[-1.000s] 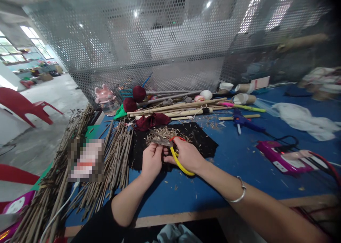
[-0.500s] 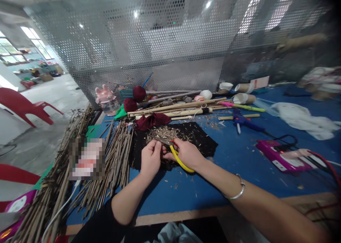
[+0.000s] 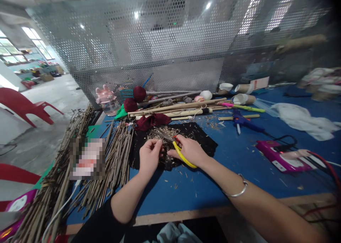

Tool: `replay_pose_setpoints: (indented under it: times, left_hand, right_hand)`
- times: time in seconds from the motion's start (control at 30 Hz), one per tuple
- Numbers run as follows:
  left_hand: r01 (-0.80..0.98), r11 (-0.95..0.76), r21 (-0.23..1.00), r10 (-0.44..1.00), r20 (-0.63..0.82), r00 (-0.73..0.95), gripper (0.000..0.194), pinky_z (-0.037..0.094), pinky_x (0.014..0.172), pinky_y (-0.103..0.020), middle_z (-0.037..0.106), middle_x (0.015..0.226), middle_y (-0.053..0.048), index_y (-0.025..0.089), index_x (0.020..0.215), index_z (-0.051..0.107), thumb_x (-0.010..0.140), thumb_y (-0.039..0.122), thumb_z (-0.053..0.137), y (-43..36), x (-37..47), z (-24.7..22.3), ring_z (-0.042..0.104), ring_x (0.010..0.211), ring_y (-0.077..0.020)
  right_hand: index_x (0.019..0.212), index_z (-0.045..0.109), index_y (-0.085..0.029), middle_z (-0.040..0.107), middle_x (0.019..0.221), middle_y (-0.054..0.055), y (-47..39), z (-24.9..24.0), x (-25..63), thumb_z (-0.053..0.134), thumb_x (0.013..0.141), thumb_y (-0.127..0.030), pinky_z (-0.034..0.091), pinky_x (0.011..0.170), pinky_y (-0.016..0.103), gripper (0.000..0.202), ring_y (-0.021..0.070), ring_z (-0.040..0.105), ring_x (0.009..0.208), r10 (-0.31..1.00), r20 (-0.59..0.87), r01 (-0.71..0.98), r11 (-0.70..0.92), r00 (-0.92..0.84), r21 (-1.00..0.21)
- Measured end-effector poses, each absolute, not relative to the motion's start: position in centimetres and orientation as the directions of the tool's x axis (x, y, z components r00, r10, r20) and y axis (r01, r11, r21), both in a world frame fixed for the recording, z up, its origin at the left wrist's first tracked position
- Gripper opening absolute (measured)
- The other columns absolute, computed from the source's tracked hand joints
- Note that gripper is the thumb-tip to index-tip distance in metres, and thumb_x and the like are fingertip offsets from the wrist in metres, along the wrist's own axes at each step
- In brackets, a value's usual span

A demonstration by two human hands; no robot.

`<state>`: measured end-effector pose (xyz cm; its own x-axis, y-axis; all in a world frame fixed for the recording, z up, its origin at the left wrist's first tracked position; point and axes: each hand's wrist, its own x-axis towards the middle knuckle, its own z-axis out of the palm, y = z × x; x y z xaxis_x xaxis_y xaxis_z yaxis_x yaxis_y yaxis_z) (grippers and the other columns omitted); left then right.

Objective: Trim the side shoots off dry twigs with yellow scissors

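My right hand [image 3: 190,150] is wrapped round a pair of scissors [image 3: 180,154] with yellow and red handles. Their metal blades point up and left over a pile of short cut stem pieces [image 3: 168,130]. Close to its left, my left hand [image 3: 149,154] is closed, thumb against the fingers; whatever it pinches is too small or hidden to make out. Beneath both hands lies a black cloth [image 3: 205,140] strewn with cuttings. Left of the cloth rests a bundle of thin dry sticks [image 3: 117,158].
Longer twigs [image 3: 57,168] run along the left edge. Behind the cloth are wooden rods [image 3: 181,106], dark red balls [image 3: 139,93] and dark red fabric [image 3: 153,121]. To the right lie a blue glue gun [image 3: 246,122] and a purple power strip [image 3: 282,158] with cables.
My hands have drawn slightly apart, the left going a little left and the right a little right with the scissors. The blades have moved off my left fingers.
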<state>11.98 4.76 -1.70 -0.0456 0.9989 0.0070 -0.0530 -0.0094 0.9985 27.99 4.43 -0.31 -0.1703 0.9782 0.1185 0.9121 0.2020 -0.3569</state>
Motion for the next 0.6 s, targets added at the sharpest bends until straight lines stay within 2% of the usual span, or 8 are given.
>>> replay_pose_setpoints:
  times: [0.23, 0.37, 0.6]
  left_hand:
    - [0.101, -0.067, 0.993, 0.994, 0.076, -0.083, 0.021, 0.042, 0.048, -0.019, 0.059, 0.06, 0.0, 0.013, 0.073, 0.06, 0.072, 0.034, 0.058, 4.67, 11.96, -1.46, 0.054, 0.053, -0.0104]
    - [0.196, -0.145, 0.97, 0.983, 0.164, -0.087, 0.017, 0.042, 0.051, -0.019, 0.061, 0.063, -0.001, 0.014, 0.072, 0.061, 0.073, 0.031, 0.057, 4.74, 11.78, -1.52, 0.054, 0.056, -0.0106]
    - [0.216, -0.248, 0.944, 0.966, 0.257, -0.015, 0.023, 0.044, 0.057, -0.021, 0.063, 0.071, -0.003, 0.014, 0.085, 0.062, 0.079, 0.034, 0.051, 4.6, 11.54, -1.56, 0.056, 0.063, -0.0125]
  right_hand:
    - [0.09, 0.048, -0.019, 0.06, 0.083, 0.006, 4.12, -0.53, 27.87, 0.057, 0.062, -0.067, 0.031, 0.058, 0.024, 0.057, 0.0196, 0.057, 0.074, 0.963, 0.131, 0.887, 0.269, -0.237, -0.376]
    - [0.089, 0.05, -0.019, 0.06, 0.075, 0.004, 4.17, -0.47, 27.77, 0.054, 0.067, -0.064, 0.029, 0.055, 0.024, 0.05, 0.0181, 0.056, 0.067, 0.97, 0.1, 0.894, 0.244, -0.223, -0.375]
    - [0.086, 0.052, -0.019, 0.056, 0.067, 0.0, 4.21, 0.19, 27.91, 0.055, 0.071, -0.057, 0.025, 0.05, 0.022, 0.04, 0.0114, 0.047, 0.055, 0.969, 0.076, 0.857, 0.243, -0.234, -0.455]
